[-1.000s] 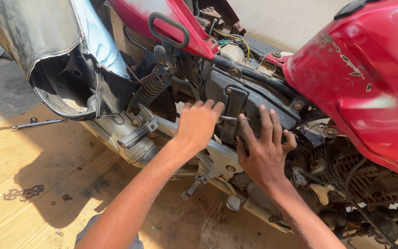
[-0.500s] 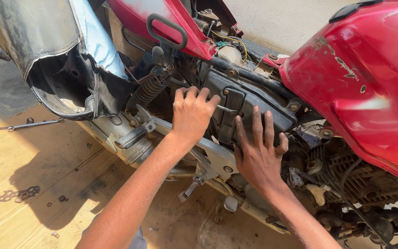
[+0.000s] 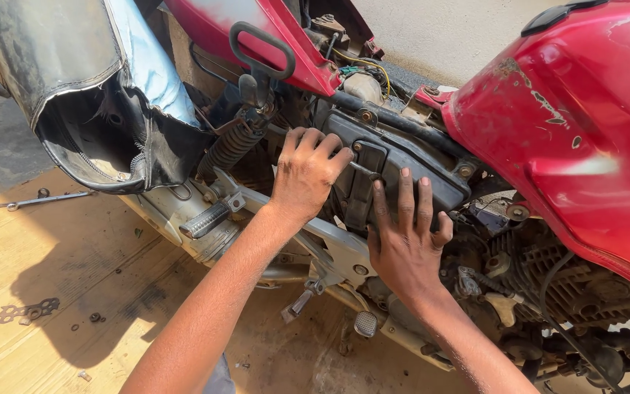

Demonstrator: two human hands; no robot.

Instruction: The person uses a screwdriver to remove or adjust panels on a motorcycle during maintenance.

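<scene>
A red motorcycle lies tilted in front of me, its red fuel tank [image 3: 577,124] at the right. My left hand [image 3: 308,175] curls its fingers over the left edge of a black plastic side box [image 3: 432,182] under the frame. My right hand [image 3: 406,241] presses flat with fingers spread against the lower face of the same box. A thin metal rod [image 3: 364,171] runs between the two hands; I cannot tell whether the left hand grips it. The engine fins [image 3: 548,284] sit right of my right hand.
A torn seat cover [image 3: 96,95] hangs at the upper left. The rear shock spring [image 3: 231,146], a foot peg [image 3: 202,219] and a black grab handle [image 3: 260,47] are left of my hands. A spanner [image 3: 30,203] and small metal parts [image 3: 27,312] lie on the wooden boards.
Both hands have shifted slightly up and left along the black box. My right hand's fingers have drawn closer together.
</scene>
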